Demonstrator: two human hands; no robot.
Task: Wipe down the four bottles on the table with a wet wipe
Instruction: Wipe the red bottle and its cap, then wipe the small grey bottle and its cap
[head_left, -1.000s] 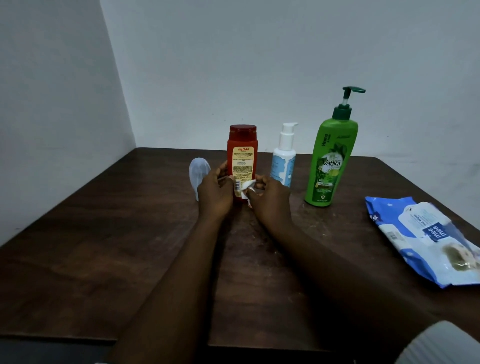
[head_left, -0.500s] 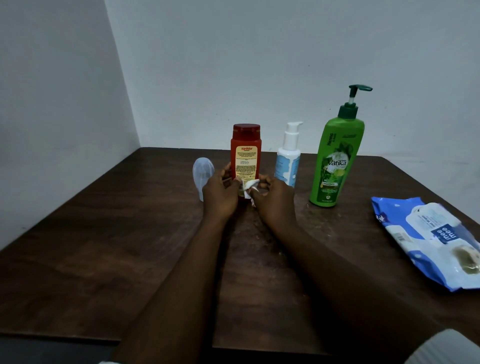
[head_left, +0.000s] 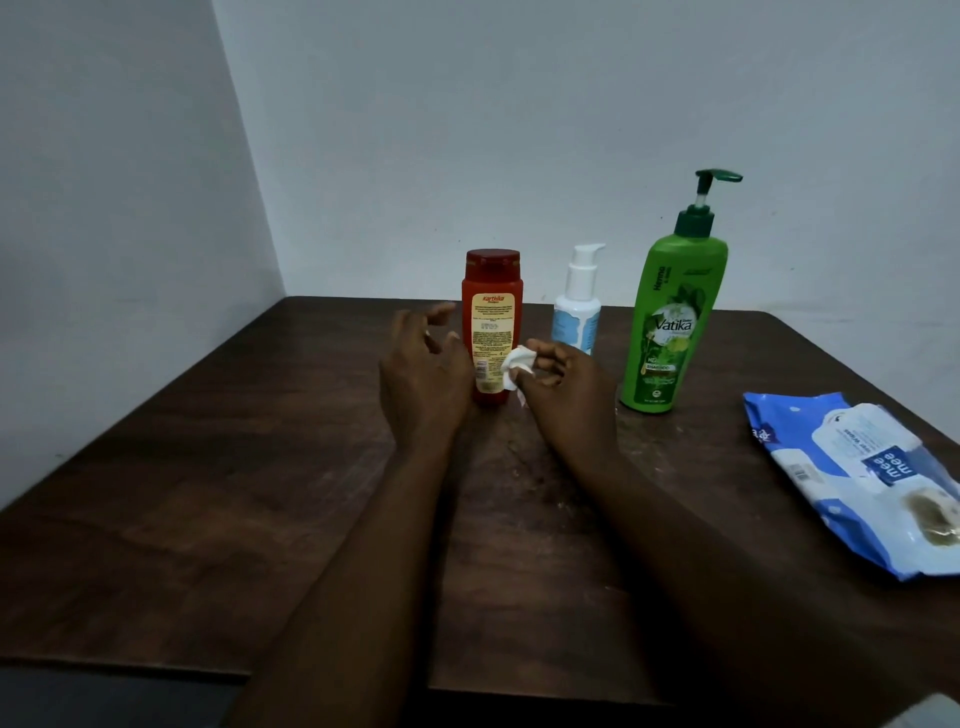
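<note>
A red bottle with a yellow label stands upright at the middle of the dark wooden table. To its right stand a small white pump bottle and a tall green pump bottle. My right hand pinches a crumpled white wet wipe against the red bottle's lower right side. Just left of the red bottle, my left hand hovers with fingers loosely spread and holds nothing. The small clear bottle seen earlier is hidden behind it.
A blue and white pack of wet wipes lies flat near the table's right edge. White walls meet in a corner behind the table's far left. Bare wood stretches across the left and near parts of the table.
My left hand has let go of the red bottle and moved up and left, its fingers spreading. It now covers the small clear bottle. My right hand still holds the wipe at the red bottle.
</note>
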